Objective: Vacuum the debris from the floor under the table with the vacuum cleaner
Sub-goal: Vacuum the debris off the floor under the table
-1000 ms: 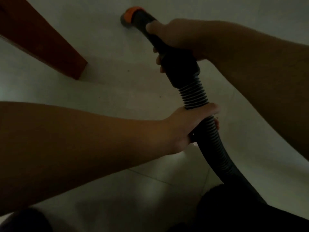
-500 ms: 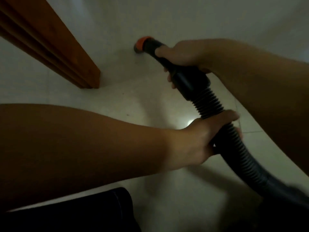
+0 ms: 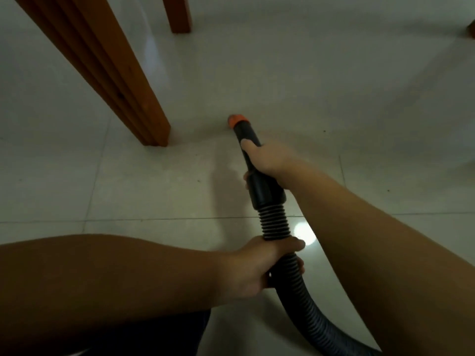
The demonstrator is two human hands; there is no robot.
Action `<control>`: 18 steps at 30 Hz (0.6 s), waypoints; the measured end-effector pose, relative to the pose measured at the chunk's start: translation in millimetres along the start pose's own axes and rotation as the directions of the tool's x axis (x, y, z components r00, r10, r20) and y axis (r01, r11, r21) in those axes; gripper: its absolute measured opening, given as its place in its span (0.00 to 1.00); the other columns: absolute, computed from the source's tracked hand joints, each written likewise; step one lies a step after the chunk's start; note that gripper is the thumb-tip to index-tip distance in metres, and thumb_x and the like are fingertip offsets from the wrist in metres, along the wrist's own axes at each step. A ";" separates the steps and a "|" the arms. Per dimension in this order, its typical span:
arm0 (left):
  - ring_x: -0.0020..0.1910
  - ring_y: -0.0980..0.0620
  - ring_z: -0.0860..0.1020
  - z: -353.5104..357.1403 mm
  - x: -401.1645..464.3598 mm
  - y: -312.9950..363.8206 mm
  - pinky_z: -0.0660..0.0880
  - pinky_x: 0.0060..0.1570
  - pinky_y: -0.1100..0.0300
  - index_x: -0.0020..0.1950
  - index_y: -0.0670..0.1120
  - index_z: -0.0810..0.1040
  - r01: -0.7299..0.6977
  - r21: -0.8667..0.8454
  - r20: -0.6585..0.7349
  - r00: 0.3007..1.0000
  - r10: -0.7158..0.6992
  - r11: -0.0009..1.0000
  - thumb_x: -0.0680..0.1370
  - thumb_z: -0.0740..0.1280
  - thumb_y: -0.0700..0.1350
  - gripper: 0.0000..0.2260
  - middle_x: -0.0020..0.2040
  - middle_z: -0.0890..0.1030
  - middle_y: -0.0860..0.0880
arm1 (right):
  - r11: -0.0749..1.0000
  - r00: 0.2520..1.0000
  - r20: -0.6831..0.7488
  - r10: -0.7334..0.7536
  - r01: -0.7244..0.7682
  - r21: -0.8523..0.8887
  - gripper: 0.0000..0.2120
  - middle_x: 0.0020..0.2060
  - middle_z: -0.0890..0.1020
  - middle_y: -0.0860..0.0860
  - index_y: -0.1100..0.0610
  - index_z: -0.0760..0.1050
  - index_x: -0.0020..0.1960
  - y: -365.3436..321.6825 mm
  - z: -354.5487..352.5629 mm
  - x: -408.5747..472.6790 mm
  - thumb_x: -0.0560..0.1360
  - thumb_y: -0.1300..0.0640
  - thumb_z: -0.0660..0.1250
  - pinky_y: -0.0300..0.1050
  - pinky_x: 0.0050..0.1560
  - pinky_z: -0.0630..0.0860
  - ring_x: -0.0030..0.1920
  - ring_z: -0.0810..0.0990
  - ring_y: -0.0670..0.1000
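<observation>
Steering low, the right hand (image 3: 267, 160) grips the nozzle (image 3: 248, 134) so its orange tip seemingly meets the floor (image 3: 334, 98), while the left hand (image 3: 259, 265) clasps the hose (image 3: 273, 222) for slack.

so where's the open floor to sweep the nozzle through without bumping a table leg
Open tiles lie right of the orange nozzle tip, out toward the far-right leg, and between the near table leg and the far leg. Tightest: the gap between the tip and the near leg's foot.
</observation>
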State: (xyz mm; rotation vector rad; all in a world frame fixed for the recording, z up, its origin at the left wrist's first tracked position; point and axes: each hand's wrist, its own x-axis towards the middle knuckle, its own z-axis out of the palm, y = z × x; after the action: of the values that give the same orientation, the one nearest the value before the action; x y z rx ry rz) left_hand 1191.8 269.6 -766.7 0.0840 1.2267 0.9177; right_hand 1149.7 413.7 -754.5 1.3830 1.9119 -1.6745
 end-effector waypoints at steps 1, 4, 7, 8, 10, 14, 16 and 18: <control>0.41 0.51 0.81 5.8 1.9 -2.5 0.78 0.50 0.52 0.52 0.43 0.77 0.028 -0.013 0.035 0.999 -0.028 1.000 0.76 0.67 0.46 0.08 0.45 0.83 0.41 | 0.999 0.999 -0.045 0.025 -0.023 0.029 0.20 0.52 0.81 0.65 0.61 0.68 0.45 8.9 -9.2 -1.9 0.78 0.43 0.58 0.63 0.56 0.79 0.51 0.82 0.66; 0.37 0.52 0.80 30.9 3.3 0.4 0.77 0.42 0.58 0.44 0.46 0.74 0.133 -0.067 0.081 0.989 -0.127 0.989 0.74 0.70 0.44 0.05 0.35 0.80 0.48 | 0.989 0.977 -0.188 0.096 -0.073 0.126 0.22 0.54 0.80 0.65 0.62 0.68 0.48 33.9 -39.4 -4.9 0.77 0.42 0.59 0.63 0.56 0.78 0.52 0.81 0.66; 0.38 0.51 0.80 41.3 6.3 8.3 0.78 0.43 0.59 0.45 0.46 0.74 0.119 -0.069 0.040 0.992 -0.116 0.991 0.74 0.70 0.43 0.05 0.36 0.79 0.48 | 0.975 0.966 -0.210 0.149 -0.109 0.192 0.20 0.52 0.81 0.65 0.59 0.66 0.43 36.9 -55.6 -5.4 0.78 0.41 0.58 0.63 0.55 0.79 0.51 0.82 0.66; 0.38 0.50 0.80 40.9 6.2 8.9 0.78 0.42 0.59 0.46 0.46 0.74 0.113 -0.092 0.010 0.994 -0.113 0.989 0.74 0.70 0.43 0.05 0.36 0.80 0.48 | 0.977 0.968 -0.207 0.141 -0.102 0.189 0.20 0.53 0.81 0.65 0.58 0.65 0.42 33.2 -53.7 -5.7 0.78 0.41 0.58 0.63 0.56 0.79 0.51 0.82 0.66; 0.37 0.51 0.81 36.1 2.3 4.1 0.78 0.40 0.59 0.45 0.46 0.76 0.101 -0.133 -0.017 0.994 -0.104 0.986 0.73 0.71 0.43 0.05 0.35 0.81 0.48 | 0.990 0.981 -0.168 0.095 -0.076 0.115 0.20 0.54 0.80 0.65 0.58 0.66 0.41 20.8 -38.8 -7.2 0.78 0.41 0.58 0.62 0.57 0.78 0.52 0.82 0.66; 0.38 0.52 0.82 22.0 -15.3 -18.9 0.80 0.44 0.57 0.51 0.44 0.80 0.117 -0.231 0.009 0.993 -0.119 0.966 0.72 0.72 0.46 0.10 0.38 0.83 0.48 | 0.995 0.998 0.063 0.026 -0.020 -0.093 0.19 0.56 0.81 0.65 0.57 0.67 0.40 0.5 11.4 -18.6 0.79 0.43 0.57 0.61 0.59 0.77 0.55 0.81 0.65; 0.45 0.50 0.82 17.3 -20.6 -27.9 0.79 0.50 0.56 0.60 0.42 0.79 0.130 -0.247 0.034 0.992 -0.125 0.960 0.71 0.73 0.47 0.19 0.47 0.83 0.46 | 0.992 0.987 0.156 0.039 -0.019 -0.128 0.20 0.53 0.81 0.64 0.60 0.69 0.46 -2.3 26.9 -22.2 0.79 0.42 0.57 0.62 0.57 0.78 0.52 0.82 0.65; 0.46 0.49 0.82 18.5 -26.2 -28.7 0.79 0.51 0.55 0.59 0.42 0.79 0.150 -0.256 0.060 0.988 -0.140 0.955 0.71 0.73 0.46 0.19 0.48 0.83 0.45 | 0.989 0.985 0.162 0.056 -0.033 -0.142 0.22 0.53 0.81 0.64 0.62 0.70 0.52 1.8 28.0 -23.4 0.79 0.42 0.57 0.61 0.58 0.78 0.52 0.82 0.65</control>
State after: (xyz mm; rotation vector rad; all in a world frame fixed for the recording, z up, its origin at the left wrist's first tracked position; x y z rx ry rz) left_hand 1222.1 241.6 -754.4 -0.1938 1.0506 0.9356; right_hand 1152.6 377.9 -747.7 1.1872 1.8515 -1.5509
